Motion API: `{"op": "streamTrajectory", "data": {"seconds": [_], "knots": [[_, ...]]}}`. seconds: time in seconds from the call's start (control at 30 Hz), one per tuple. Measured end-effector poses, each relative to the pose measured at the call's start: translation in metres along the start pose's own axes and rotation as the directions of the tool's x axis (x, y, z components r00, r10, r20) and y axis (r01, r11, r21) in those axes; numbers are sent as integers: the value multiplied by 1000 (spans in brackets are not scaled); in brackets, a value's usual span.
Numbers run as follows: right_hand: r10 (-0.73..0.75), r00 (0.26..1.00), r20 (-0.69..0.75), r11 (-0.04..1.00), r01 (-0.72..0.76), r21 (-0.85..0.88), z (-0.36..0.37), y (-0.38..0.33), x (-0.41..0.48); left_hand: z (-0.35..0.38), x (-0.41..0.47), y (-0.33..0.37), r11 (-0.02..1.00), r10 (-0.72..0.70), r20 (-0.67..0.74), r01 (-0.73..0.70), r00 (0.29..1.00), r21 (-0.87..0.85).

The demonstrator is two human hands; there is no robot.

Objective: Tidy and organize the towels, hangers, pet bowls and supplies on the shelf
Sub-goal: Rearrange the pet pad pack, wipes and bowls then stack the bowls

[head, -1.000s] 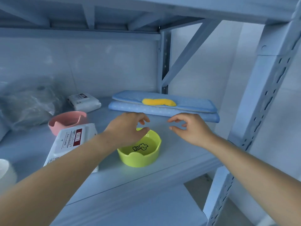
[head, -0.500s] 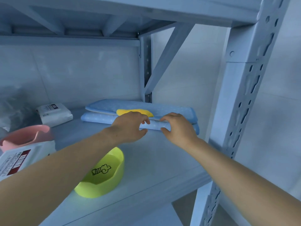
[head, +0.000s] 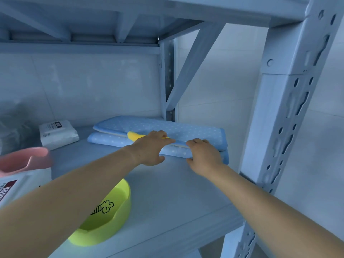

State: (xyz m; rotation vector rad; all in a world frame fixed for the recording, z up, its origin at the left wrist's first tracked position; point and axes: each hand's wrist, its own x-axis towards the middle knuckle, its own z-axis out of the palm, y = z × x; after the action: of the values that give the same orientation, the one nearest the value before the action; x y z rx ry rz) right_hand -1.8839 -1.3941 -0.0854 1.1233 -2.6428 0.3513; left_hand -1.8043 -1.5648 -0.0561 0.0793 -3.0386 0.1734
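Now reached further in, left hand (head: pixel 149 148), right hand (head: pixel 203 155) gripping towel (head: pixel 195 130)

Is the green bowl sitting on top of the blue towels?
No, the green bowl sits on the shelf near its front edge, apart from the blue towels.

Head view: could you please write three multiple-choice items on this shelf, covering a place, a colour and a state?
1. Where is the green bowl on the shelf?
A) near the front edge
B) on the floor
C) against the back wall

2. What colour are the folded towels?
A) pink
B) blue with white dots
C) plain white

3. What are the left hand and right hand doing?
A) lifting the bowl
B) hanging idle
C) holding the towels' front edge

Answers:
1 A, it sits by the front lip, under the left forearm.
2 B, dotted blue fabric shows.
3 C, fingers lie over the edge, thumbs below.
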Motion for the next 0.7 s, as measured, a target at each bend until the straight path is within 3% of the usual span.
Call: {"op": "streamTrajectory", "data": {"seconds": [0.27,0.47,0.7], "knots": [[-92,996,-8,993,93,69,-12,-19,-16,-12,-24,-9,997,-72,-21,72,997,18],[60,989,133,995,-70,71,-13,-13,-22,-17,-43,-11,996,-61,-51,58,997,-69],[-2,999,48,996,-2,91,-10,-37,-35,-15,-67,-3,982,-8,-93,-10,996,-189]]}}
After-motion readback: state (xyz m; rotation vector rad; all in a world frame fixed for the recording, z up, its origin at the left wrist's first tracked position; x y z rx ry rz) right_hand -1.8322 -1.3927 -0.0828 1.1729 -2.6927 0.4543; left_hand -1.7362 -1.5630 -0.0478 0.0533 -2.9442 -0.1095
